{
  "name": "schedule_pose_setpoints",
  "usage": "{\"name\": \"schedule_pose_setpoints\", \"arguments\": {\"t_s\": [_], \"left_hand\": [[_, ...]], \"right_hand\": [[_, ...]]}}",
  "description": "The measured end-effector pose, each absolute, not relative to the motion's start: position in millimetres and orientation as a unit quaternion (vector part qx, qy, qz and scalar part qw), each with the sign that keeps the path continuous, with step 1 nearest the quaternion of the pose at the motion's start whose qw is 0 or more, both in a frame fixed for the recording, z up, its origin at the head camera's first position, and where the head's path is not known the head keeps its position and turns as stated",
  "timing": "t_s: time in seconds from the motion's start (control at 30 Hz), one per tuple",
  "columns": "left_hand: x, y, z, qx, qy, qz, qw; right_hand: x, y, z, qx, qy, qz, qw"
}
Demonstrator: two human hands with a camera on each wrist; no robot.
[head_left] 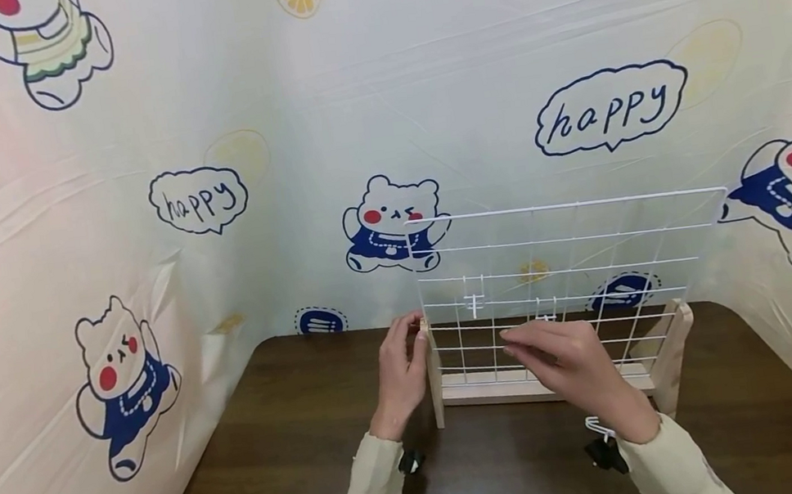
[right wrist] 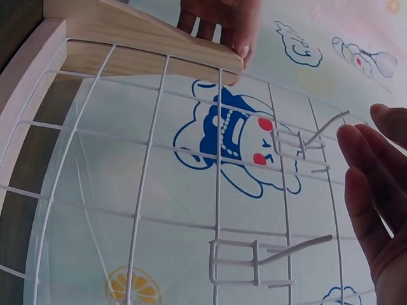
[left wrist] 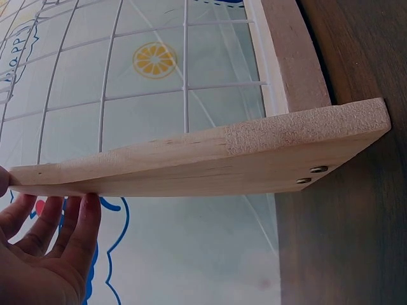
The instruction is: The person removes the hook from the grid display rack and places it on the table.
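Note:
A white wire grid (head_left: 558, 239) stands upright in a wooden stand with two side posts. My left hand (head_left: 402, 374) grips the top of the left wooden post (left wrist: 159, 175), its thumb on one side and fingertips on the other. In front of the grid, my right hand (head_left: 573, 361) has its fingers loosely bent and close together, with nothing visible between them. Two white wire hooks hang on the grid: one hook (right wrist: 304, 147) points its prong towards the right fingertips, and another hook (right wrist: 257, 260) sits beside it.
The stand rests on a dark brown table (head_left: 281, 459). A white wire piece (head_left: 598, 426) shows by my right wrist, close to a black wrist camera (head_left: 605, 456). Behind and at the sides hangs a printed cloth (head_left: 349, 104) with bears and "happy" bubbles.

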State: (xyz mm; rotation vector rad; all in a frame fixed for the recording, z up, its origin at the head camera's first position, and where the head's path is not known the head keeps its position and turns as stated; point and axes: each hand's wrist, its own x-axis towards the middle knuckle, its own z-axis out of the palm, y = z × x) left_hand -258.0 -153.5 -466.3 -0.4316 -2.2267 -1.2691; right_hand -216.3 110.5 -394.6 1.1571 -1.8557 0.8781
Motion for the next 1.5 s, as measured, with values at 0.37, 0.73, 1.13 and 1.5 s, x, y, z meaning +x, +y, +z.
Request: {"name": "schedule_pose_setpoints", "arguments": {"t_s": [0.37, 0.73, 1.13, 1.5], "left_hand": [[-257.8, -154.1, -467.6, -0.155, -0.825, -0.474, 0.266], [-260.3, -153.1, -463.7, -0.154, -0.824, -0.482, 0.254], [-259.2, -153.0, -463.2, -0.153, -0.825, -0.48, 0.255], [-257.3, -153.2, -463.5, -0.148, -0.828, -0.48, 0.249]], "right_hand": [[-220.4, 102.5, -388.8, 0.441, -0.733, 0.345, 0.386], [-226.2, 95.7, -375.3, 0.431, -0.734, 0.337, 0.402], [-233.8, 90.0, -372.4, 0.425, -0.736, 0.324, 0.414], [-233.4, 84.8, -372.3, 0.393, -0.778, 0.313, 0.377]]}}
